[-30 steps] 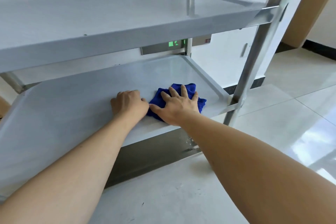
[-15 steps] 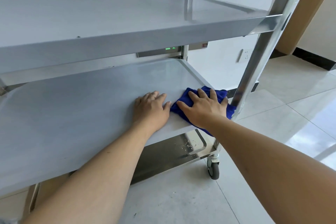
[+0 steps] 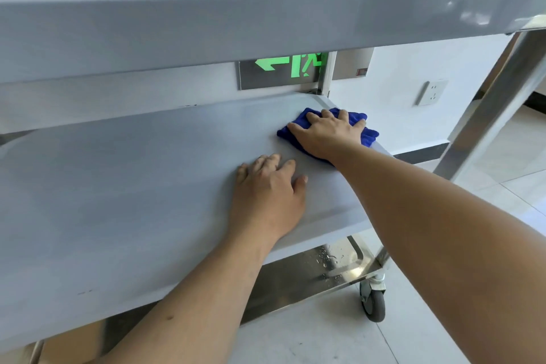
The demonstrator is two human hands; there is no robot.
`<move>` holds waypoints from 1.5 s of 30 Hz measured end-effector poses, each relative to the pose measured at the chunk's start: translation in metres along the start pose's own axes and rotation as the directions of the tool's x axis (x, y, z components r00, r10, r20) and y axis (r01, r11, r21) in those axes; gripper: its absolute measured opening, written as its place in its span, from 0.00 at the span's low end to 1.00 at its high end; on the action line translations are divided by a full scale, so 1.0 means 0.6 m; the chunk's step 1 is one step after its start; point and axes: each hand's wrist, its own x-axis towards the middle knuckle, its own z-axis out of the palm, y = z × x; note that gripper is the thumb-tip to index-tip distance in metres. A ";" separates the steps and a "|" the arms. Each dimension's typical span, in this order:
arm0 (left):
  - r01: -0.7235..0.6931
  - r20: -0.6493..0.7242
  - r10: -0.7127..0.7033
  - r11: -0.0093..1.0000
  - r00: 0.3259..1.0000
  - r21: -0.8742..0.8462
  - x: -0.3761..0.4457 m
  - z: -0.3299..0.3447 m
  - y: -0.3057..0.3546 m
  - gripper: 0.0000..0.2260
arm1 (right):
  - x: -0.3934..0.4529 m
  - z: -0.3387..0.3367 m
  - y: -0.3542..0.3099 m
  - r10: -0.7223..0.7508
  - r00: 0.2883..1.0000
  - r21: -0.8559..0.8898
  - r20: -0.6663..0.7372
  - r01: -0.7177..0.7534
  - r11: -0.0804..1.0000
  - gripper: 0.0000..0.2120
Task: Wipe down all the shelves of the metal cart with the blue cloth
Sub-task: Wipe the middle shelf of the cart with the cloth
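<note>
Head view, near to far. Both bare forearms reach in from the bottom edge over the pale tiled floor point(image 3: 310, 334). Under them: the shiny steel bottom shelf point(image 3: 334, 263) of the metal cart, w/ scuff marks or droplets (can't tell which) near its right corner, and a grey caster wheel point(image 3: 373, 300) under that corner.

Next up, the matte grey middle shelf point(image 3: 118, 201) fills most of the frame. Left hand point(image 3: 267, 195) lies palm-down on it near the front edge, fingers slightly apart and flat on the metal, holding nothing. Just past it and to the right, the right hand point(image 3: 328, 136) presses flat on the crumpled blue cloth point(image 3: 369, 134), fingers spread over it, not pinching. Cloth sits at the shelf's far right corner, part of it poking past the right edge. The two hands are near each other but apart.

Above: the grey top shelf point(image 3: 206, 23) overhangs and blocks most of what's behind. A steel upright post point(image 3: 496, 103) slants down at right; a thinner rear post point(image 3: 326, 74) cuts across a green lit exit sign point(image 3: 291, 66) on the white wall, partly hiding it. A white wall socket point(image 3: 431, 92) is further right.
</note>
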 end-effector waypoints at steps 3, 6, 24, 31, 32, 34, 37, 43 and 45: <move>0.010 -0.004 -0.010 1.000 1.000 0.001 0.003 0.002 -0.001 0.20 | 0.044 0.001 -0.020 -0.007 1.000 -0.008 -0.005 0.007 1.000 0.37; -0.001 -0.011 0.002 1.000 1.000 0.020 0.003 0.002 -0.001 0.20 | 0.082 0.001 -0.037 -0.009 1.000 -0.007 0.010 0.009 1.000 0.37; 0.065 -0.056 -0.073 0.989 0.996 -0.130 0.005 -0.023 0.009 0.12 | 0.113 0.008 -0.091 -0.118 0.992 0.003 0.046 0.118 0.993 0.39; 0.251 -0.080 -0.278 0.935 0.957 -0.249 -0.011 -0.065 -0.052 0.08 | 0.069 0.008 -0.161 -0.160 0.983 -0.007 0.090 0.161 0.987 0.38; 0.261 -0.080 -0.284 0.940 0.955 -0.219 -0.019 -0.069 -0.070 0.10 | 0.062 0.009 -0.178 -0.172 0.980 -0.005 0.096 0.173 0.985 0.38; 0.283 -0.077 -0.299 0.943 0.951 -0.174 -0.037 -0.081 -0.111 0.13 | 0.047 0.014 -0.219 -0.213 0.972 0.006 0.099 0.214 0.977 0.37; 0.303 -0.103 -0.313 0.948 0.944 -0.095 -0.062 -0.101 -0.173 0.14 | 0.024 0.020 -0.289 -0.260 0.960 0.008 0.105 0.260 0.965 0.35; 0.377 -0.219 -0.374 0.926 0.901 -0.027 -0.121 -0.160 -0.292 0.14 | -0.022 0.032 -0.433 -0.378 0.919 0.011 0.115 0.379 0.925 0.35; 0.432 -0.227 -0.425 0.902 0.876 -0.020 -0.146 -0.181 -0.332 0.14 | -0.041 0.039 -0.487 -0.430 0.895 0.013 0.116 0.431 0.902 0.36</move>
